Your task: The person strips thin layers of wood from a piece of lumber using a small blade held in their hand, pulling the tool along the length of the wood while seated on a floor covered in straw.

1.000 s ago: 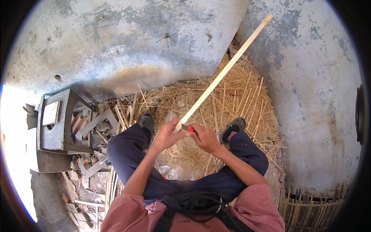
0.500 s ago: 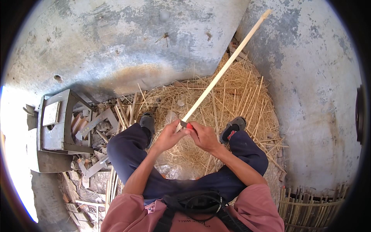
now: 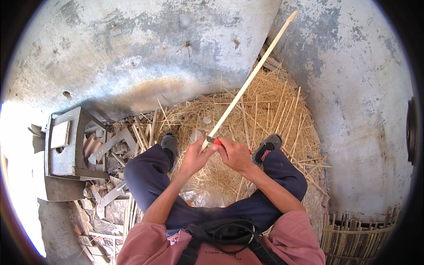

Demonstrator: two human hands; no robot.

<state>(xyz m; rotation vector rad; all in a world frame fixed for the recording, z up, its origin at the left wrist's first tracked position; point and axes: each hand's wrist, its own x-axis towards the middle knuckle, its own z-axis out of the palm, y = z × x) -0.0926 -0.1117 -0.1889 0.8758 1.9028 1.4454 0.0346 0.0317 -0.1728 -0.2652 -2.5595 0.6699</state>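
Note:
A long, pale strip [image 3: 246,84] of what looks like split bamboo slants up and away to the far right. My left hand [image 3: 194,157] is closed around its near end. In my right hand [image 3: 237,157] is a knife [image 3: 217,141] with a red handle, mostly covered by the fingers. Its short dark blade lies across the strip, just beyond my left fingertips. Both thumbs come close together near the blade. The strip's lowest end is hidden by my left hand.
Straw-like shavings [image 3: 212,172] and loose sticks cover the floor between my shoes. A wooden stool [image 3: 62,165] lies tipped over at the left, among rubble. Concrete walls [image 3: 145,57] rise ahead and to the right. A slatted bamboo panel [image 3: 353,240] stands at the lower right.
The strip's far tip has swung a little to the left. Both hands stay nearly in place, with the knife still against the strip.

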